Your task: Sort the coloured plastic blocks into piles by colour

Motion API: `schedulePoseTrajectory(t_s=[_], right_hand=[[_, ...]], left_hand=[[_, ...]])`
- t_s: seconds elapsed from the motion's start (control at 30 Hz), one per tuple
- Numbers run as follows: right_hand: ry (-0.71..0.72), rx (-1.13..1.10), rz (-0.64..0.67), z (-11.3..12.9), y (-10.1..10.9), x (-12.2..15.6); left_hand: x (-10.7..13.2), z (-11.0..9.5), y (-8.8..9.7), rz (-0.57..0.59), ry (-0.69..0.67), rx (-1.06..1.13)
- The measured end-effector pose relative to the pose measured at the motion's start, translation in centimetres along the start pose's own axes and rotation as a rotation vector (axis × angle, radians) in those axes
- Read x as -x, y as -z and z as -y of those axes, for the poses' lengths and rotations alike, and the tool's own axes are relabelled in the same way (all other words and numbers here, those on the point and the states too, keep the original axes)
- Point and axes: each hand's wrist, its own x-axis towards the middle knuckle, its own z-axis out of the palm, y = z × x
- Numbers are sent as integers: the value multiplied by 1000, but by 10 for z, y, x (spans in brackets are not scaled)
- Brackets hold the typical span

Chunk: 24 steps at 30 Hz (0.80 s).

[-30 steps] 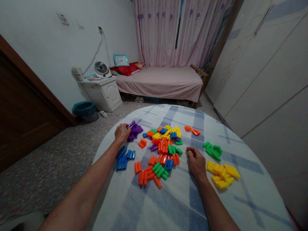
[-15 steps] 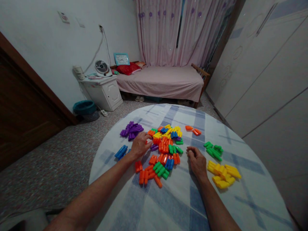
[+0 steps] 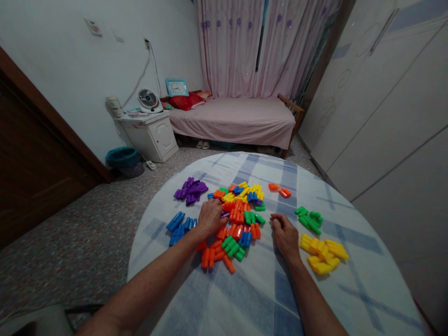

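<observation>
My left hand [image 3: 210, 217] lies on the left side of the mixed pile of coloured plastic blocks [image 3: 240, 219], its fingers curled over a purple block [image 3: 224, 215] at the pile's edge. Whether it grips that block is not clear. My right hand [image 3: 285, 233] rests on the round table's checked cloth [image 3: 259, 289], loosely closed, just right of the pile and holding nothing I can see. Sorted groups lie around the pile: purple blocks [image 3: 191, 190] at the far left, blue blocks [image 3: 179, 224] near left, green blocks [image 3: 310, 218] and yellow blocks [image 3: 325, 256] to the right.
Two orange blocks [image 3: 280, 190] lie apart beyond the pile. Behind the table stand a bed [image 3: 234, 119], a white bedside cabinet [image 3: 150, 135] with a small fan [image 3: 149, 100], a teal basin [image 3: 122, 157] on the floor, and white wardrobe doors [image 3: 385, 107] at the right.
My left hand left the purple group at the far left and came back toward me to the mixed pile's left edge. The right hand has stayed put.
</observation>
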Motion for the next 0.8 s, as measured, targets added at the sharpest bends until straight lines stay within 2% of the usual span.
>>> schedulePoseTrajectory(t_s=[0.2, 0.37, 0.5, 0.57, 0.63, 0.7, 0.8], right_hand=[[21, 17, -6, 2, 0, 0], [7, 22, -9, 2, 0, 1], [13, 26, 1, 1, 0, 1], [19, 32, -1, 0, 0, 0], [21, 38, -6, 0, 0, 0], [18, 43, -9, 0, 0, 0], [14, 40, -4, -1, -1, 0]], left_hand=[[7, 14, 21, -25, 17, 80], [14, 38, 41, 11, 106, 327], [20, 62, 48, -148, 154, 386], [23, 75, 49, -238, 217, 401], [25, 85, 49, -276, 285, 453], [27, 87, 47, -258, 317, 517], [26, 73, 43, -215, 238, 577]])
